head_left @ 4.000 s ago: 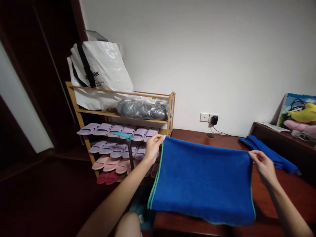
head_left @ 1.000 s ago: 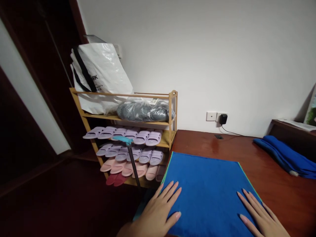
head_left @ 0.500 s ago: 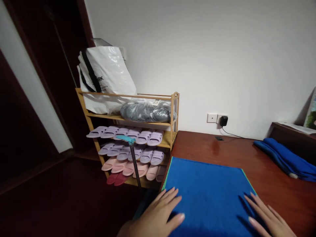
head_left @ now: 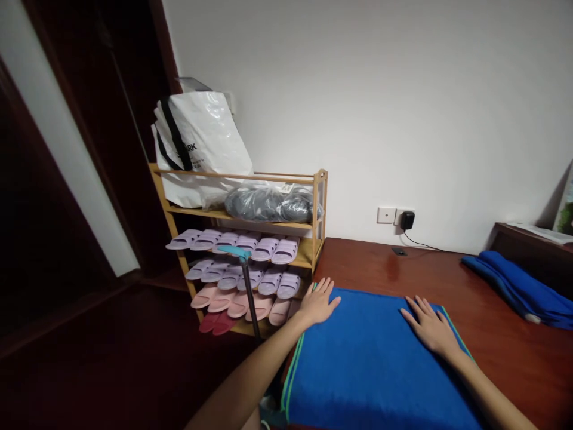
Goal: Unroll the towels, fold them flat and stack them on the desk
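A blue towel (head_left: 371,358) with green edging lies spread on the reddish-brown wooden table (head_left: 358,261). At its far left corner my left hand (head_left: 319,303) rests flat, fingers stretched out and partly covering the corner. My right hand (head_left: 430,325) lies on the towel near the far right corner, palm down with the fingers spread. Neither hand grips anything. Along the left side the green edging shows as two lines, one beside the other.
A wooden shoe rack (head_left: 320,197) stands left of the table, with several slippers (head_left: 285,249), a white bag (head_left: 210,131) and a plastic-wrapped grey bundle (head_left: 273,204). Another blue cloth (head_left: 519,283) lies at the right. A black plug (head_left: 407,220) sits in the wall socket.
Both my hands have moved forward over the towel, from its near part to its far corners. More of the towel's left edge now shows.
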